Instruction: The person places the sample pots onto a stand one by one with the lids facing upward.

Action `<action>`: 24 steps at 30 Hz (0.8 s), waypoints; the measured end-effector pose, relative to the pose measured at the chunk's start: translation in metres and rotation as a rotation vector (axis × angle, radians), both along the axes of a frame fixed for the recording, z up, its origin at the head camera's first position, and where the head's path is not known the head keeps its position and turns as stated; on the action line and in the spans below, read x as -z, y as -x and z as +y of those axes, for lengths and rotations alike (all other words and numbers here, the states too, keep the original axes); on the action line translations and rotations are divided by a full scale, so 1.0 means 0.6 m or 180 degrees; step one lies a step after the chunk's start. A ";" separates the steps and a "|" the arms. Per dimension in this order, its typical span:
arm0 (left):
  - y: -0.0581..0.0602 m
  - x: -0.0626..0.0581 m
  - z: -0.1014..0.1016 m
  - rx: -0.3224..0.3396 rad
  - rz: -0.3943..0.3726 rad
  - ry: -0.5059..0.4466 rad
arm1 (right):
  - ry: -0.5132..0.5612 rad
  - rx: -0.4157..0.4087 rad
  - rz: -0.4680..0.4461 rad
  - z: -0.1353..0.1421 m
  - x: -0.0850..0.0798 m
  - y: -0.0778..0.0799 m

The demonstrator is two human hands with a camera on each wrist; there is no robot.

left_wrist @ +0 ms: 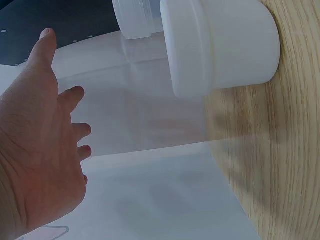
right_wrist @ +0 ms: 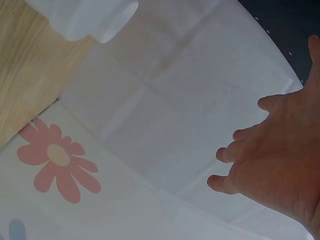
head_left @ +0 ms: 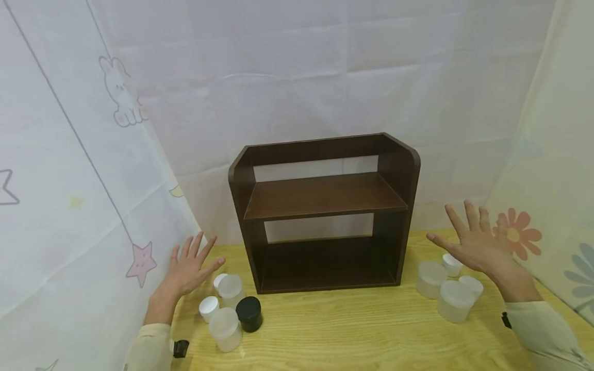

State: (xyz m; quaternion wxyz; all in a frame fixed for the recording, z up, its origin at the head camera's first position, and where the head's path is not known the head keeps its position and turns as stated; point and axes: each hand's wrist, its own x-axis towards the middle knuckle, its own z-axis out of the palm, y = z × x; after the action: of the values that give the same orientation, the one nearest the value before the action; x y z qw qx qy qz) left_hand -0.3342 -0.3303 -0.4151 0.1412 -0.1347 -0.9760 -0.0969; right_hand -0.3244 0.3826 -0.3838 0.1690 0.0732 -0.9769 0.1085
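My left hand (head_left: 187, 270) is held with fingers spread beside the left group of jars, touching none of them. That group has a black-lidded jar (head_left: 249, 314), two frosted jars (head_left: 225, 330) and two small white jars (head_left: 209, 308). On the other side my right hand (head_left: 482, 245) hovers with spread fingers by the right group. There stand frosted jars (head_left: 456, 301) and small white-lidded jars (head_left: 451, 264). In the left wrist view a white jar (left_wrist: 235, 47) is close to the empty left hand (left_wrist: 45, 140). The right hand (right_wrist: 280, 155) holds nothing in its wrist view.
A dark brown two-tier shelf (head_left: 325, 198) stands upright between the two groups, with bare boards. The wood-grain table (head_left: 343, 330) runs beneath everything. Printed cloth (head_left: 83, 154) hangs at the left, plain white cloth (head_left: 297, 67) behind, and flowered cloth (head_left: 552, 170) at the right.
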 end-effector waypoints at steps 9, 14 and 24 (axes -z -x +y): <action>-0.010 0.003 0.003 0.0153 0.0003 -0.0102 | 0.0047 -0.0065 0.0625 -0.025 -0.021 0.000; -0.011 -0.010 0.017 0.0447 -0.0018 -0.0281 | 0.0623 -0.0226 0.1692 -0.074 -0.059 -0.025; -0.068 -0.001 0.038 0.0714 -0.0250 -0.0471 | 0.0994 -0.1178 0.3266 -0.197 -0.061 -0.056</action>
State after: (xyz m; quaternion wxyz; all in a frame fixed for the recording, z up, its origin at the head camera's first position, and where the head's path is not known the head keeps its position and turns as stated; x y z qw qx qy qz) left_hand -0.2935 -0.3076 -0.4143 0.1006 -0.2282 -0.9498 -0.1889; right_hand -0.2905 0.2644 -0.3474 0.6091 0.2608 -0.7128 0.2300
